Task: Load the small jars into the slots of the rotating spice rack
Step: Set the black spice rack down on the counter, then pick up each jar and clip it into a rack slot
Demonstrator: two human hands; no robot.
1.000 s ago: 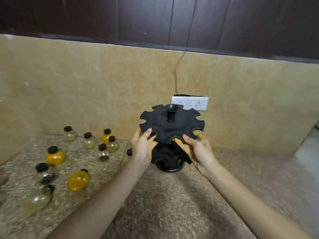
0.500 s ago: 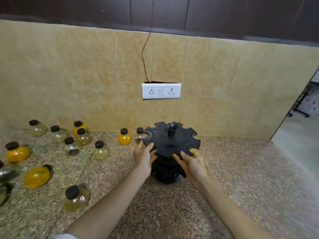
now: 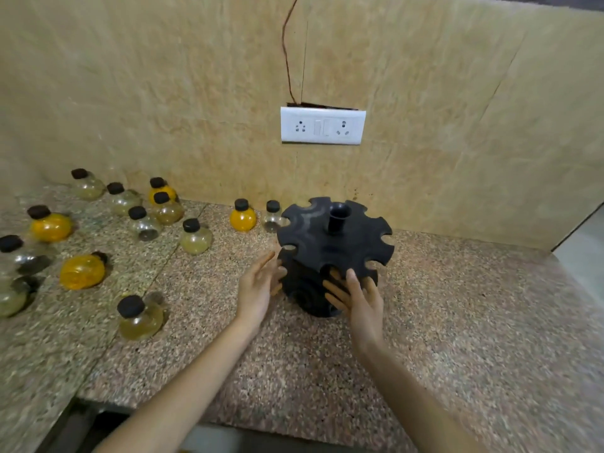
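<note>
Standing on the tabletop [image 3: 457, 322], spice rack [image 3: 333, 250] has every visible slot empty. Left hand [image 3: 258, 289] and right hand [image 3: 359, 299] flank its base, fingers spread, gripping nothing. Jars [image 3: 140, 317] with yellow or clear contents scattered left; socket plate [image 3: 323, 125] behind.

I'm seeing a black rack [image 3: 333, 253] on a counter [image 3: 457, 338] speckled brown, pink and black. The jars [image 3: 140, 317] all wear black caps; some are bright orange-yellow, others clear or pale yellow. Behind, a mottled tan wall [image 3: 163, 93] with a white socket plate [image 3: 323, 126].
</note>
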